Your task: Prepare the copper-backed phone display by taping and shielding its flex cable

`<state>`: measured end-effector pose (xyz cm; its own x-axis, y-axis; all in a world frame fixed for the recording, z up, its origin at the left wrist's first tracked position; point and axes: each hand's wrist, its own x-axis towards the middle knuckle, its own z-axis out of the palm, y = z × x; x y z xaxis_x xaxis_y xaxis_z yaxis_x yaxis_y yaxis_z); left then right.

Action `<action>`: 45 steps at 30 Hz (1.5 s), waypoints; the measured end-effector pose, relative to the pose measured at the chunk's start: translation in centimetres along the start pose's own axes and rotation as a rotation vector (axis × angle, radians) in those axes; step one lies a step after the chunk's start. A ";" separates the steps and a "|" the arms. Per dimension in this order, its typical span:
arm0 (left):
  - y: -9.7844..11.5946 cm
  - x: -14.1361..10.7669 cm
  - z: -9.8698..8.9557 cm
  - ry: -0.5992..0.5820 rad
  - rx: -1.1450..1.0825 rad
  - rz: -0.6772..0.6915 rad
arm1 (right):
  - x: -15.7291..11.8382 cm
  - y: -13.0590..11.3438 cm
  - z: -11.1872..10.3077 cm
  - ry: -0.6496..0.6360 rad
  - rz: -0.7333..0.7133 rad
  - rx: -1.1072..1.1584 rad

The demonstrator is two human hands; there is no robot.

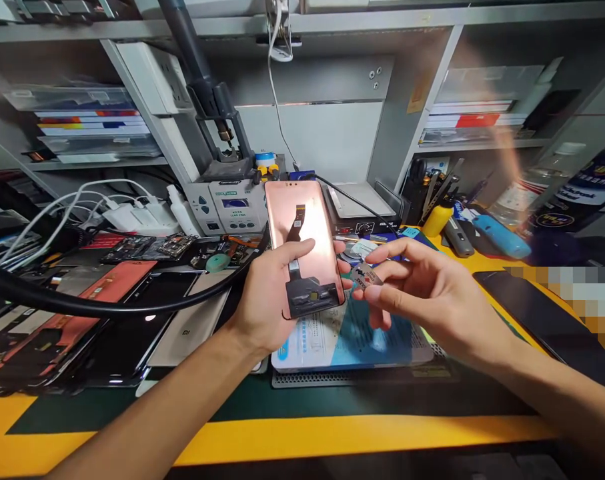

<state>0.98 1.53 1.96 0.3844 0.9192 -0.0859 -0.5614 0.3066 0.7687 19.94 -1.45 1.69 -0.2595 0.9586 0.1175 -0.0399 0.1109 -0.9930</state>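
Note:
A copper-coloured phone screen panel (315,243) is held upright, its back and dark flex cable toward me. My left hand (269,293) grips it, the thumb over its left edge and the fingertips showing at the right edge. Between thumb and fingers, my right hand (407,283) pinches a small flat metal piece (366,275) with printed marks, close to the panel's lower right. Below both hands lies a blue and white sheet (352,343) on a perforated metal plate (322,380).
Phone parts and a gold back cover (187,327) lie at the left, crossed by a thick black hose (107,310). A rework station (235,207) stands behind. Bottles and tools fill the back right; a dark phone (537,320) lies at the right.

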 end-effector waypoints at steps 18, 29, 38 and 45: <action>0.0 -0.5 0.8 0.148 0.050 0.110 | -0.3 0.2 1.0 -0.093 0.193 -0.070; -1.1 -1.1 2.0 0.233 0.015 0.223 | -0.8 0.6 1.8 -0.054 0.299 -0.085; -1.5 -1.4 2.0 0.228 0.054 0.270 | -0.8 0.6 2.4 0.000 0.248 -0.070; -1.6 -1.4 2.1 0.225 0.078 0.283 | -0.8 0.5 2.6 0.052 0.288 -0.063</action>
<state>2.88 -0.72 2.17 0.0464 0.9989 0.0064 -0.5615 0.0207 0.8272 17.65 -2.80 1.14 -0.2019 0.9648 -0.1685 0.0891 -0.1532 -0.9842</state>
